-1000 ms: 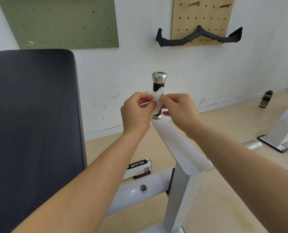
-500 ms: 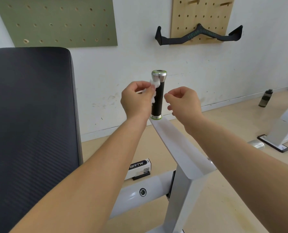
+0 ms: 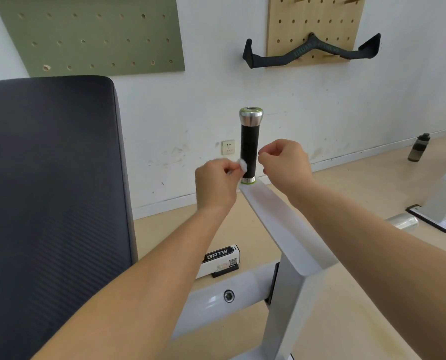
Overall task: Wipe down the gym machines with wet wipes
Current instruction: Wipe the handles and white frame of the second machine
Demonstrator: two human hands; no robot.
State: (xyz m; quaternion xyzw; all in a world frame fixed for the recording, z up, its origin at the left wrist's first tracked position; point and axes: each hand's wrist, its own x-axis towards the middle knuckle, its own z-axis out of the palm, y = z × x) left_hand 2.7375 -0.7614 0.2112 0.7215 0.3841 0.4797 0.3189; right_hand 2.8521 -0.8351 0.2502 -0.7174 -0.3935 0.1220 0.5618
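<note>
While left hand (image 3: 216,187) pinches wipe (image 3: 243,165) against grip (image 3: 249,149), right hand (image 3: 285,163) clenched, empty (bottle (image 3: 419,148) contents unclear).

Reaches forward with 2 bare forearms (image 3: 164,268), converging toward the middle of the view, hands apart. Pinches a small white wipe (image 3: 243,165) between thumb and forefinger of the left hand (image 3: 216,184), back of hand up. Curls the right hand (image 3: 285,162) loosely, thumb tip against forefinger.

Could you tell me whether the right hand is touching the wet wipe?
Apart. The head view shows the wet wipe pinched by the left hand left of the black grip, the right hand on its other side.
</note>
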